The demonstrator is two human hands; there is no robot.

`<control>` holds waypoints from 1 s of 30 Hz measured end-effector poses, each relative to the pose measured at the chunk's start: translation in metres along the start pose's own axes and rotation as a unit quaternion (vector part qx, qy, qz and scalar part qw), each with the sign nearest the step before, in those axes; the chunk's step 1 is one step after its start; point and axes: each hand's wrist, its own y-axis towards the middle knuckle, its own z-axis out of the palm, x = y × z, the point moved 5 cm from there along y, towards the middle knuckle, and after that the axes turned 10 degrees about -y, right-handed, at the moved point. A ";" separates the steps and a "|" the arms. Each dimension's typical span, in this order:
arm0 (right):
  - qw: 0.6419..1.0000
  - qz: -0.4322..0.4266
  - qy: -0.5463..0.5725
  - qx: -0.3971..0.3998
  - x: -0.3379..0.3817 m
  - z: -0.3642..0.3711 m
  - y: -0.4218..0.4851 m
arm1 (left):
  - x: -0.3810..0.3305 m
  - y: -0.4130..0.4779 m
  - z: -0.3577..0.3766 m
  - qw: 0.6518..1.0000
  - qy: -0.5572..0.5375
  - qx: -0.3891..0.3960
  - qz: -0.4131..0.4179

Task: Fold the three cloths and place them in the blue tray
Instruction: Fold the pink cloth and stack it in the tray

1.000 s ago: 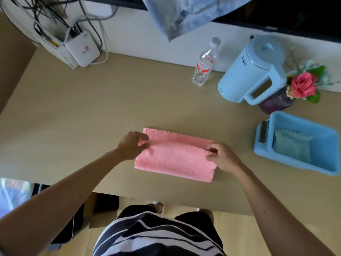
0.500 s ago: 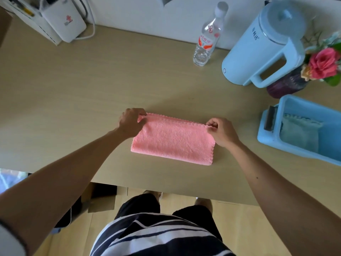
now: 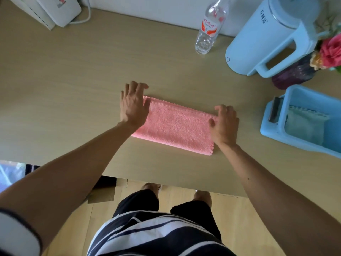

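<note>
A pink cloth [image 3: 177, 124], folded into a long strip, lies flat on the wooden table [image 3: 73, 89] in front of me. My left hand [image 3: 133, 103] hovers over its left end with fingers spread and straight, holding nothing. At the cloth's right end my right hand [image 3: 224, 124] has loosely curled fingers whose tips touch the far corner; I cannot see a firm pinch. The blue tray [image 3: 273, 133] stands at the right with a folded pale green cloth [image 3: 304, 126] inside it.
A light blue kettle [image 3: 267, 39] and a clear water bottle [image 3: 209, 28] stand at the back. A flower vase [image 3: 295, 72] sits behind the tray. A white router [image 3: 60, 10] with cables is at the far left. The table's near edge runs just below my forearms.
The cloth's near half was brought over to the far edge and laid flat. My left hand has let go and opened its fingers; my right hand has loosened on the right corner.
</note>
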 end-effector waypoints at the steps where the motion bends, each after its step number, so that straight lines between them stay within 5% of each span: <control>1: 0.999 -0.037 -0.015 -0.022 0.008 -0.002 -0.006 | -0.010 -0.006 0.003 1.000 0.013 0.001 0.027; 5: 0.975 -0.218 0.001 0.036 0.044 0.017 -0.035 | -0.034 -0.058 0.043 0.981 0.080 0.169 0.057; 12: 0.975 -0.207 -0.023 0.080 0.042 0.030 -0.064 | -0.024 -0.088 0.082 0.949 0.146 0.275 0.043; 21: 0.959 -0.200 0.061 0.193 0.048 0.032 -0.136 | -0.043 -0.075 0.070 0.908 0.158 0.275 0.273; 30: 0.929 -0.330 -0.039 0.162 0.026 0.027 -0.150 | -0.033 -0.163 0.045 0.883 0.105 0.339 0.308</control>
